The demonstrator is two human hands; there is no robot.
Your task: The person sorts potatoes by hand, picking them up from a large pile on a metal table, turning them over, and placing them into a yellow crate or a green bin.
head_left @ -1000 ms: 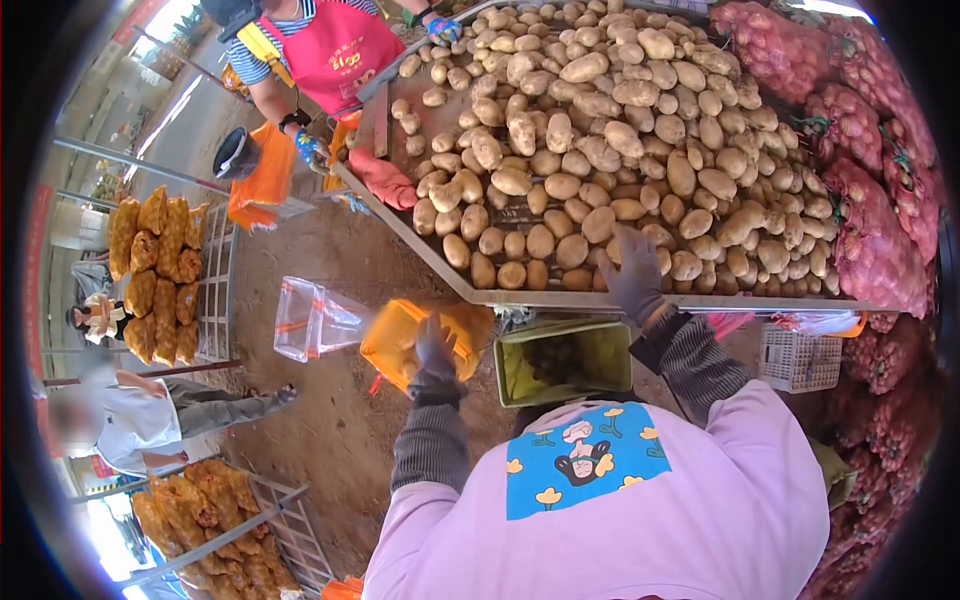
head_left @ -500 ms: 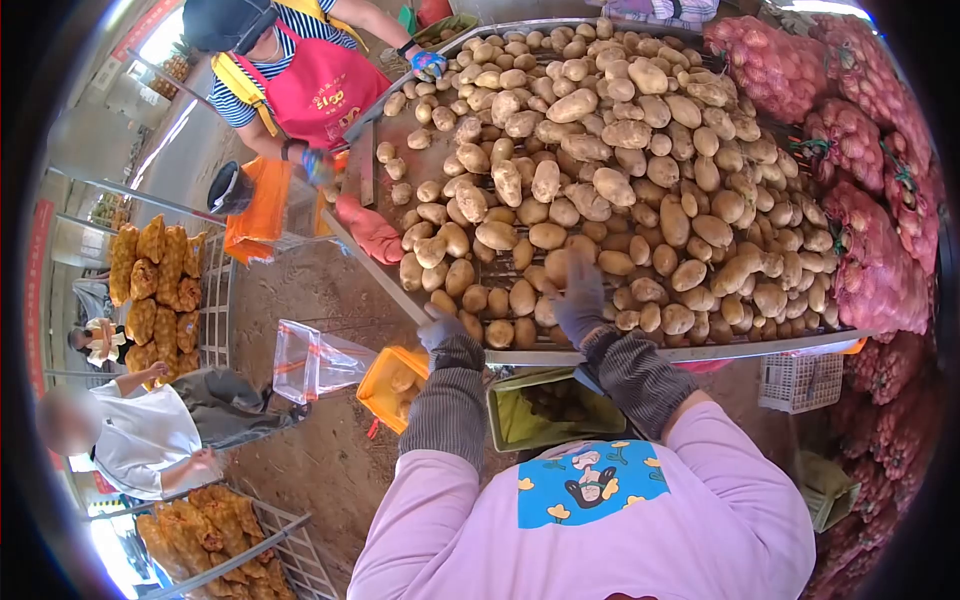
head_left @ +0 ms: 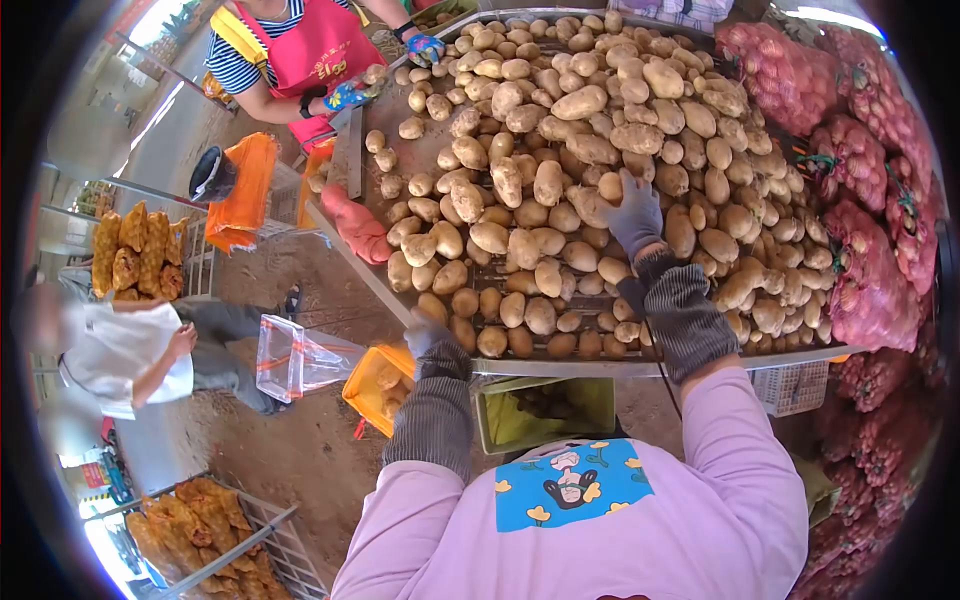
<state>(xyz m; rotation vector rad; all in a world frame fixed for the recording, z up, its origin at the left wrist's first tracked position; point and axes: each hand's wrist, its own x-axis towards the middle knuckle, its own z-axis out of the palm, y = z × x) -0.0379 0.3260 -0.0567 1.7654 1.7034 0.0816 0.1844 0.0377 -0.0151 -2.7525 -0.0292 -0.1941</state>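
Observation:
Brown potatoes [head_left: 540, 315] in a big pile cover the slatted sorting table [head_left: 560, 366] in front of me. My right hand [head_left: 637, 218], in a grey glove, reaches far into the pile. Its fingers are stretched over and touch a potato [head_left: 610, 187], which they partly cover. My left hand [head_left: 428, 338], also gloved in grey, is closed over the metal rim at the table's near left corner; its fingertips are partly hidden. A red cloth-like bundle [head_left: 355, 226] lies on the left edge. Below the near rim stands a green-lined crate [head_left: 545, 413].
Across the table, a co-worker's gloved hand [head_left: 350, 95] holds a potato; the other glove [head_left: 425, 49] is over the pile. Red net sacks [head_left: 785, 75] line the right side. An orange crate [head_left: 380, 390] stands left of my legs. Another person [head_left: 130, 350] is at left.
My right hand has moved away from me and to the right, deeper into the pile. My left hand stays at the corner. The co-worker's lower hand has risen with a potato in it.

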